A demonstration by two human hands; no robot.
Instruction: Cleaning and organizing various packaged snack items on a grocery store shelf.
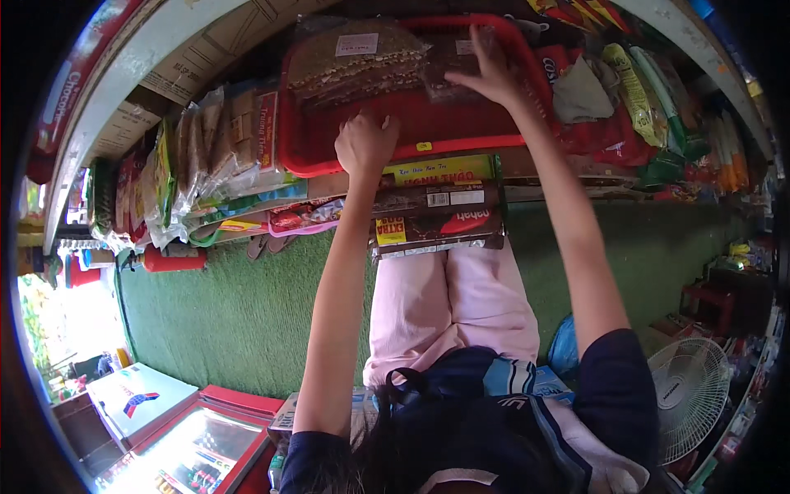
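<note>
A red plastic basket point(450, 133) lies on the shelf before me. Inside it at the left are stacked flat packs of seeded brittle or crackers point(352, 68) in clear plastic. A darker clear-wrapped pack point(453, 62) lies at the right, with my right hand point(487, 71) over it, fingers spread. My left hand point(368, 139) is curled at the basket's near edge; whether it grips the rim cannot be told. Brown snack packs point(441, 222) and a yellow-green pack point(441, 171) lie between my forearms, above my lap.
Upright wrapped snacks point(216, 136) crowd the shelf at left. A grey cloth point(583, 92) and bagged goods point(636, 92) stand at right. Below are green matting point(234, 309), a red fire extinguisher point(174, 257), a glass-topped freezer point(203, 444) and a fan point(688, 395).
</note>
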